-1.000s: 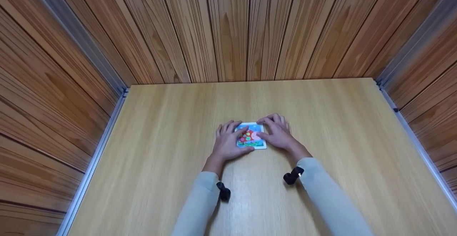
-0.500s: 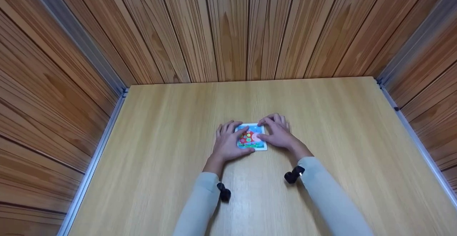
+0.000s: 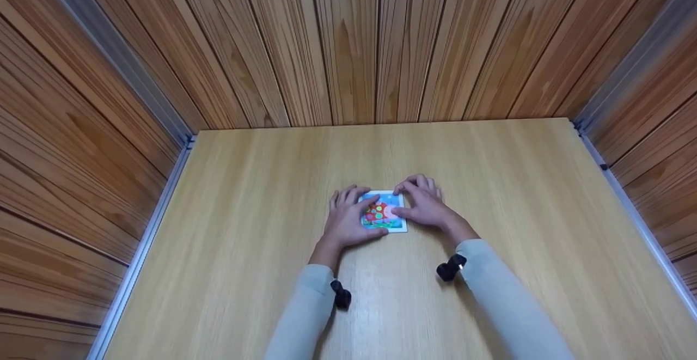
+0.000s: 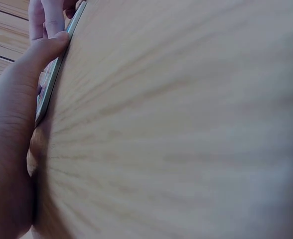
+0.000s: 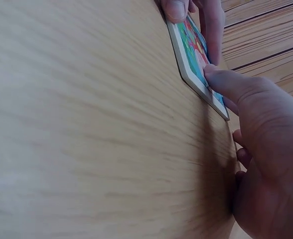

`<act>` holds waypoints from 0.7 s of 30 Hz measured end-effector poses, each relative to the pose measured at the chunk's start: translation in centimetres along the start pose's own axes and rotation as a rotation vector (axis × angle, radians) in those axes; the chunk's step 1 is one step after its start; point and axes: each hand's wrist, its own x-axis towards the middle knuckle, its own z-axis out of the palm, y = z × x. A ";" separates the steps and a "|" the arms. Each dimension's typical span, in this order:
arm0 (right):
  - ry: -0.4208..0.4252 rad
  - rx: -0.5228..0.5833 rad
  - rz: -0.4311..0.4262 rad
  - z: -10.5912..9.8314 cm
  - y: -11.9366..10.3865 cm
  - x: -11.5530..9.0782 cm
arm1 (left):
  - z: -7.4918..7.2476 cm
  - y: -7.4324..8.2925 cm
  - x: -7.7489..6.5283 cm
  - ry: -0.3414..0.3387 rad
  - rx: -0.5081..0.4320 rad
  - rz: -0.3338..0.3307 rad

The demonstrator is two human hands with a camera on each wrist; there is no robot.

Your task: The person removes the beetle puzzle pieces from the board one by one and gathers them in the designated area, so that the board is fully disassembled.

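Note:
A small square picture board (image 3: pixel 389 224) with a white border lies flat on the table between my two hands. Its picture has a red shape with green spots and a pink round part on blue. My left hand (image 3: pixel 346 221) holds it from the left, thumb at the near edge, index finger across the picture, other fingers by the far left corner. My right hand (image 3: pixel 425 205) holds the right side, thumb on the picture and index finger at the far right corner. In the right wrist view the board (image 5: pixel 189 55) shows its thick pale edge, with the right thumb resting on its face.
The light wooden table (image 3: pixel 261 196) is bounded by brown plank walls (image 3: pixel 354 49) at the back and sides. Metal rails (image 3: pixel 147 235) run along the side edges. Black wrist cameras (image 3: pixel 341 296) sit at both sleeve cuffs.
The board has slid slightly towards the person, with the left thumb moving down along with it. Otherwise both hands keep nearly the same pose and place.

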 end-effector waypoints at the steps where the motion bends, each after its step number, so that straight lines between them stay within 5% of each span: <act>1: -0.002 0.000 0.000 -0.1 -0.1 -0.1 | 0.0 0.0 0.0 -0.001 0.001 0.001; 21: -0.075 0.003 0.049 -0.7 -0.6 0.1 | -0.1 0.0 -0.1 -0.011 0.013 0.005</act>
